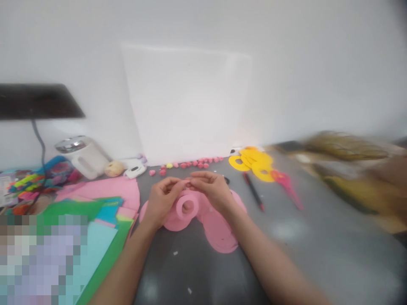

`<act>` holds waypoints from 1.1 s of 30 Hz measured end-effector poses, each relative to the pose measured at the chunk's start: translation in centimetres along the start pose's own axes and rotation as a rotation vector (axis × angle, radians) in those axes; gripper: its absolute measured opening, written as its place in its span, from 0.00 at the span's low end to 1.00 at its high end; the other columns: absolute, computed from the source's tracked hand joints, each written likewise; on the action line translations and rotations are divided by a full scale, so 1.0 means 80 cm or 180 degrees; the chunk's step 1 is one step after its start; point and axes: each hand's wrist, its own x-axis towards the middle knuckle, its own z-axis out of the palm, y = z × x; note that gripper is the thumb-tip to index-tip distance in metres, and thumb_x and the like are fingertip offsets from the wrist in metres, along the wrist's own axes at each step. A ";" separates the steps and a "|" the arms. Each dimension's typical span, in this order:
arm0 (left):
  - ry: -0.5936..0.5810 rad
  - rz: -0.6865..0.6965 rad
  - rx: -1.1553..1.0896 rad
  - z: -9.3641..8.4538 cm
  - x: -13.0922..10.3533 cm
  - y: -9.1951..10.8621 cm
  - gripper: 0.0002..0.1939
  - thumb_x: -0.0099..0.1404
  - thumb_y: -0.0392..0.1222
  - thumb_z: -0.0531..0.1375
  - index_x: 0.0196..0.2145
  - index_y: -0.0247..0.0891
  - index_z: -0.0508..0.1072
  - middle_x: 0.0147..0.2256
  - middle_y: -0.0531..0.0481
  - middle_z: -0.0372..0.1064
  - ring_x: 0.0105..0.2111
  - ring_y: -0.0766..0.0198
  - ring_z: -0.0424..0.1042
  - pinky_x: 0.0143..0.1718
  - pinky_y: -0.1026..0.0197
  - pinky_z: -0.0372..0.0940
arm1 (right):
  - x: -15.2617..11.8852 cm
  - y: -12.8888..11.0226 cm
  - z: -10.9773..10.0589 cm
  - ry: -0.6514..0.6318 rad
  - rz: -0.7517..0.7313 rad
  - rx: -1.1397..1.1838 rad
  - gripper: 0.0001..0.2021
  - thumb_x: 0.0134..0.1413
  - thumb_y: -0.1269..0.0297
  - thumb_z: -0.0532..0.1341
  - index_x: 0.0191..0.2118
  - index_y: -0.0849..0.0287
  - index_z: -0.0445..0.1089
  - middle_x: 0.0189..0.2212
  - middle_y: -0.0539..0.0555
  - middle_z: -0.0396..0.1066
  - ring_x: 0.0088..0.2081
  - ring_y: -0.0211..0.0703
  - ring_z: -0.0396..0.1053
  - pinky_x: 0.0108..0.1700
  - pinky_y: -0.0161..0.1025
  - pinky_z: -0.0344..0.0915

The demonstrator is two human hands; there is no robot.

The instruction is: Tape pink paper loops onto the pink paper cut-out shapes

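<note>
My left hand (163,199) and my right hand (212,189) meet above the dark table, fingertips pinched together on a bit of pink paper. Just under the fingertips is a pink paper ring (179,208) with a round hole, which seems joined to the pinched bit; the fingers hide the join. Pink paper discs (221,235) lie overlapping on the table beneath both hands, several of them partly covered. Along the wall behind stands a row of small pink rolled paper flowers (203,162), with a yellow one (169,165) among them.
Right of my hands are yellow paper rings (254,159), pink scissors (288,186) and a dark pen (253,191). To the left lie coloured paper sheets (98,237), a white glue gun-like device (135,169) and a white appliance (85,156). A white sheet (190,101) hangs on the wall.
</note>
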 end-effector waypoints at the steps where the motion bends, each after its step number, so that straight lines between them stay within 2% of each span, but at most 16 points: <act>1: 0.0015 0.0011 0.0022 0.000 0.000 0.000 0.13 0.54 0.48 0.62 0.31 0.35 0.75 0.31 0.46 0.75 0.32 0.60 0.72 0.33 0.63 0.66 | 0.000 0.000 0.000 -0.0007 0.0011 -0.0016 0.15 0.38 0.61 0.69 0.35 0.61 0.74 0.30 0.56 0.77 0.33 0.45 0.75 0.42 0.43 0.71; 11: -0.0002 0.0007 -0.0012 -0.001 0.000 0.000 0.12 0.55 0.48 0.62 0.31 0.35 0.75 0.32 0.46 0.75 0.33 0.60 0.72 0.34 0.63 0.65 | 0.000 0.001 -0.001 -0.0050 0.0000 0.0013 0.16 0.37 0.61 0.69 0.36 0.61 0.74 0.32 0.58 0.77 0.35 0.47 0.75 0.43 0.44 0.70; 27: 0.0010 -0.0024 0.0035 0.000 -0.001 0.001 0.13 0.53 0.49 0.63 0.29 0.36 0.75 0.30 0.46 0.75 0.32 0.59 0.72 0.33 0.62 0.66 | 0.001 0.003 0.002 0.0013 0.0031 0.0039 0.18 0.33 0.61 0.71 0.34 0.62 0.74 0.30 0.58 0.77 0.33 0.47 0.75 0.41 0.44 0.70; 33: -0.0024 -0.0014 0.0032 -0.001 0.000 0.002 0.13 0.54 0.48 0.62 0.31 0.35 0.75 0.31 0.45 0.75 0.33 0.59 0.72 0.35 0.61 0.66 | 0.000 0.003 0.004 -0.0047 -0.0080 0.0037 0.16 0.37 0.60 0.69 0.34 0.62 0.74 0.29 0.57 0.77 0.32 0.45 0.75 0.41 0.43 0.70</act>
